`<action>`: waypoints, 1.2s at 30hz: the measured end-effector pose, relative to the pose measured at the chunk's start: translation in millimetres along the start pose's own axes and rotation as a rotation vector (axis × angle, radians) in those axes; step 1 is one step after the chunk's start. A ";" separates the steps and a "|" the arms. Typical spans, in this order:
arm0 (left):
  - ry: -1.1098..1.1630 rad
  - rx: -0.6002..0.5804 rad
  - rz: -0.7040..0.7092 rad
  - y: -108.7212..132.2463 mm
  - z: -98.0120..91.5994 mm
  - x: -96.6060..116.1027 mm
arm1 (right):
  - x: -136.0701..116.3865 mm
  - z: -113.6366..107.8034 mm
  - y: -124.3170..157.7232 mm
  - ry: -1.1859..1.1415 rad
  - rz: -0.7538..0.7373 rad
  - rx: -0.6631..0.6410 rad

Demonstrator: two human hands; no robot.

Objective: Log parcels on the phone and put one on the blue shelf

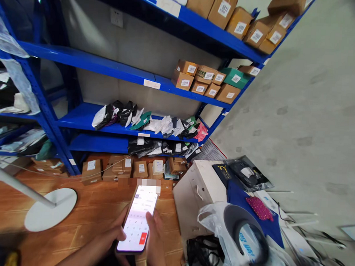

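A smartphone [137,218] is held upright between both my hands, its lit screen showing a number keypad with a red key at the lower right. My left hand [117,233] wraps its lower left side, the thumb at the screen's edge. Along the right side, my right hand [154,231] grips it with the thumb over the upper part of the keypad. The fingers behind the phone are mostly hidden. The top of the screen is blurred out.
Ahead stands a blue shelf rack [109,68] with labelled cardboard boxes [184,79] and bagged parcels [166,125]. More boxes [92,171] line the floor below. At right, a white cabinet [189,193] bears bags and a grey ring-shaped object [235,215]. A round white stand base [51,211] is at left.
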State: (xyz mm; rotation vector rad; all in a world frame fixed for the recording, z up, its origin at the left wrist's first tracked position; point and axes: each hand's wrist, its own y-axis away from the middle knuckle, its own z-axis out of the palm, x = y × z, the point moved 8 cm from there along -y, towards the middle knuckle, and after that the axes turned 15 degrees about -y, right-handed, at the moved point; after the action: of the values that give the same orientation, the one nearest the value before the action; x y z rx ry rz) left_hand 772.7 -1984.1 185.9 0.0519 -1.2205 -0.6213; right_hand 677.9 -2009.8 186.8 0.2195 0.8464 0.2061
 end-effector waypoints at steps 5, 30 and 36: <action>0.111 -0.013 0.024 -1.1 1.8 1.4 | -6.0 -4.0 6.5 0.005 -0.001 -0.066; 0.098 -0.055 -0.040 -3.6 14.3 5.9 | -6.5 -12.7 -5.3 0.079 0.045 0.048; 0.186 -0.144 -0.029 -9.0 31.0 4.0 | -11.1 -29.2 -1.8 0.081 0.052 0.022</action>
State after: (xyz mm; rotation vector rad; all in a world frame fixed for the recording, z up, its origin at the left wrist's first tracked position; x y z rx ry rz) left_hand 742.3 -1984.6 197.3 0.0061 -0.9942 -0.7122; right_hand 648.8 -2011.3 175.5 0.2558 0.9247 0.2559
